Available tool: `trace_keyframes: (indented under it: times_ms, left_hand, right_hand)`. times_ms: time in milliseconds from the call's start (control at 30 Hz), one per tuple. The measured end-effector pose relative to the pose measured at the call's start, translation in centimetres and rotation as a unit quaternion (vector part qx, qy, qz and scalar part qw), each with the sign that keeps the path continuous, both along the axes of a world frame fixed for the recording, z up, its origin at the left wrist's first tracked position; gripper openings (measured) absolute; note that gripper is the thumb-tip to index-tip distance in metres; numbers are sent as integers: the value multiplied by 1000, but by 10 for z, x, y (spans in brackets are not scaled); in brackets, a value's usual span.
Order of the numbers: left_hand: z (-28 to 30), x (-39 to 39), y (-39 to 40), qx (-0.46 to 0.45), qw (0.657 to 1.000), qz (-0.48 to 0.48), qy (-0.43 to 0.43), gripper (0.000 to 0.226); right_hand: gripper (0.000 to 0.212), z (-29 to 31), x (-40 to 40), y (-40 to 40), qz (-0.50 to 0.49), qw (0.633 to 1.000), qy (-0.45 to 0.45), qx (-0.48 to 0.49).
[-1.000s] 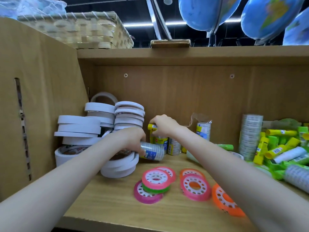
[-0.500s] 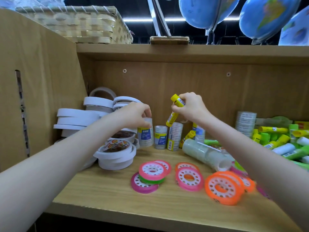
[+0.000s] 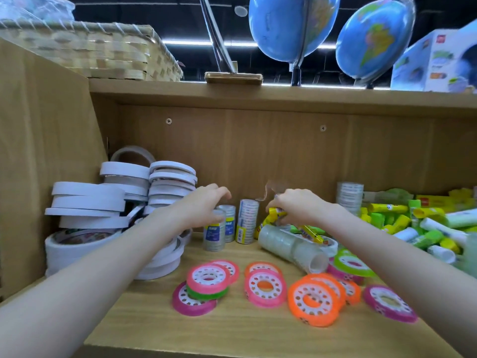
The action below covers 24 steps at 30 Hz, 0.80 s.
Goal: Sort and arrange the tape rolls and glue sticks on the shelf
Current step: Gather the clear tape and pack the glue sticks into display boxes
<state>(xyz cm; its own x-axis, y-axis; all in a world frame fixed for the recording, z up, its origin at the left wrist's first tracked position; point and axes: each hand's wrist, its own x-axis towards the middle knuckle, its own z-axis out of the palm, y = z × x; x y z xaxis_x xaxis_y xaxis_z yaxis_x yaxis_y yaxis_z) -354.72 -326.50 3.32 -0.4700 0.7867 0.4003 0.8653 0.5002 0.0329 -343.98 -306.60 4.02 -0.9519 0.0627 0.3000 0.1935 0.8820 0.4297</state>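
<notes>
My left hand [image 3: 204, 206] rests on top of an upright clear tape stack [image 3: 214, 236] with a blue label, fingers around its top. My right hand [image 3: 299, 206] grips yellow glue sticks [image 3: 275, 215] above a clear tape tube lying on its side [image 3: 291, 248]. Two more upright clear tape stacks [image 3: 247, 220] stand between my hands. White tape rolls [image 3: 87, 202] are piled at the left of the wooden shelf [image 3: 232, 332]. Pink, green and orange tape discs [image 3: 265, 288] lie at the front. A heap of green and yellow glue sticks [image 3: 413, 223] fills the right.
Another tall clear tape stack [image 3: 349, 196] stands at the back right. The shelf's side panel [image 3: 44, 164] closes the left. On the board above sit a wicker basket [image 3: 103, 52], two blue globes [image 3: 294, 27] and a box [image 3: 433, 60].
My right hand has dropped from head height down to the shelf with the yellow glue sticks. My left hand has lowered the blue-labelled tape stack onto the shelf. The view has pulled back.
</notes>
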Motion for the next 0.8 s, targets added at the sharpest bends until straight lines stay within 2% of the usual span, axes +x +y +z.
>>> trace_keyframes:
  times_ms: [167,267,433,567,700,800]
  left_hand:
    - [0,7,-11,56,998,-29,31,35]
    - [-2,12,-13,74,995,-43,42,31]
    - [2,28,-2,115,990,-75,36,28]
    - [-3,48,26,52,989,-141,-9,37]
    - [-14,66,56,-62,983,-172,-30,66]
    - [-16,78,77,-25,983,-179,-28,41]
  right_hand:
    - [13,-8,-10,-7,8,999,38,2]
    - [23,2,-3,-1,19,987,82,-139]
    - [16,38,45,19,62,923,179,-335]
    - [16,53,92,50,13,887,205,-415]
    - [14,62,135,81,-45,891,201,-404]
    - [14,62,162,101,-73,887,199,-410]
